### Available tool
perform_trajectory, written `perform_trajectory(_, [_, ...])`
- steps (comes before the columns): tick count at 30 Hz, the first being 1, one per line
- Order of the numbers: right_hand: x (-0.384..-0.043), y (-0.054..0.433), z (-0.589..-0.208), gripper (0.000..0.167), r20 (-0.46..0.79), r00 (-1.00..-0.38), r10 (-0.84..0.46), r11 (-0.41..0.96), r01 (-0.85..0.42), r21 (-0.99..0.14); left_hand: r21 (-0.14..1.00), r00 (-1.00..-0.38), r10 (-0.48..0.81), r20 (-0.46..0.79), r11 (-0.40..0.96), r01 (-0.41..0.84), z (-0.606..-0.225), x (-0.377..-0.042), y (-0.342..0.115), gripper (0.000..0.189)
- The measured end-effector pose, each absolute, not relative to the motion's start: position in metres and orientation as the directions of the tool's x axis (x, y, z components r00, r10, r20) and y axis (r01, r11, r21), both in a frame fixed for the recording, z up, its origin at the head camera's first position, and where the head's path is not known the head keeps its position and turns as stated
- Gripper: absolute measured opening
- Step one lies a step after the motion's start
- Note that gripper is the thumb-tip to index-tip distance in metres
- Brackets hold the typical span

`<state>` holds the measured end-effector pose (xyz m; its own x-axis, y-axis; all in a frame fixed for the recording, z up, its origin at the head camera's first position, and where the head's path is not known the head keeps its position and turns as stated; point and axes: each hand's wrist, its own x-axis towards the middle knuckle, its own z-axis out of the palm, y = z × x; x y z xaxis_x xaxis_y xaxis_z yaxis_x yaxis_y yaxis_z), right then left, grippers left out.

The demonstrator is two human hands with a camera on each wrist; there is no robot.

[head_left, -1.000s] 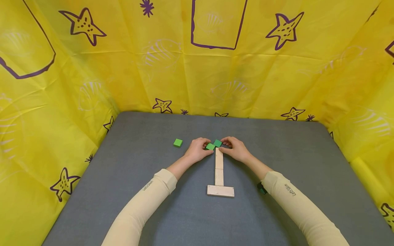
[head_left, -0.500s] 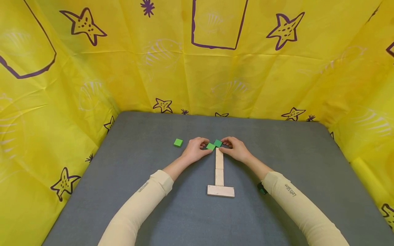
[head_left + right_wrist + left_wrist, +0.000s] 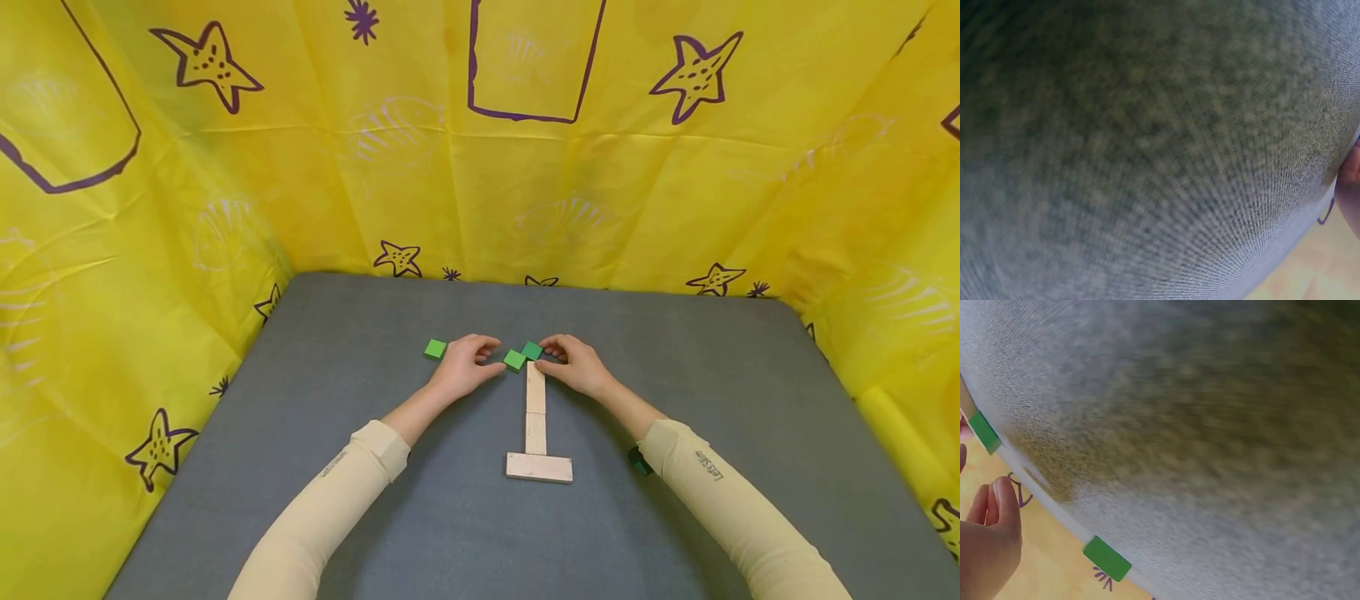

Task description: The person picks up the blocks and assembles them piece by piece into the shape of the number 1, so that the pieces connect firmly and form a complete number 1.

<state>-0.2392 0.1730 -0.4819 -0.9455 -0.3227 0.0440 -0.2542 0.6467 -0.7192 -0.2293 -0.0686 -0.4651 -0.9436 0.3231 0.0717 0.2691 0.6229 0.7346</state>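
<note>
In the head view my left hand (image 3: 463, 365) is a little left of a light green square block (image 3: 514, 359), thumb and fingers apart with a gap to it. The left wrist view shows this gap between the left hand (image 3: 994, 544) and the green block (image 3: 985, 432). My right hand (image 3: 576, 365) pinches a dark green block (image 3: 532, 350) at its right side. The two green blocks lie corner to corner above a column of pale wooden blocks (image 3: 536, 387). In the right wrist view only an edge of the right hand (image 3: 1350, 181) shows.
A second light green block (image 3: 435, 348) lies left of the left hand. At the column's near end a wooden block (image 3: 539, 467) lies crosswise. Grey cloth covers the table (image 3: 337, 325); a yellow printed curtain (image 3: 480, 192) stands around its back and sides.
My left hand has let go of the light green block and drawn back left, its fingers spreading. The right hand stays at the dark green block.
</note>
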Motion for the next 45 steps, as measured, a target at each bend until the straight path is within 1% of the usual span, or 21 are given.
perform_trajectory(13, [-0.238,0.173,-0.481,0.039,0.041,-0.944,-0.328,0.638,-0.253,-0.727,0.816,-0.961,0.251,0.114,0.528,0.234,-0.463,-0.226,-0.084,0.04])
perform_trajectory(20, [-0.238,0.173,-0.481,0.039,0.041,-0.944,-0.328,0.637,-0.254,-0.728,0.876,-0.976,0.179,0.122,0.444,0.191,-0.463,-0.226,-0.096,0.039])
perform_trajectory(26, [-0.239,0.173,-0.481,0.038,0.029,-0.947,-0.319,0.639,-0.238,-0.732,0.914,-0.979,0.139,0.151,0.358,0.192,-0.463,-0.226,-0.105,0.039])
perform_trajectory(38, [-0.239,0.173,-0.48,0.039,0.028,-0.945,-0.326,0.642,-0.243,-0.727,0.963,-0.994,0.026,0.109,0.246,0.112,-0.463,-0.227,-0.123,0.042])
perform_trajectory(45, [-0.238,0.173,-0.48,0.039,0.032,-0.944,-0.329,0.646,-0.249,-0.722,0.967,-0.997,-0.031,0.073,0.247,0.063,-0.466,-0.23,-0.132,0.047])
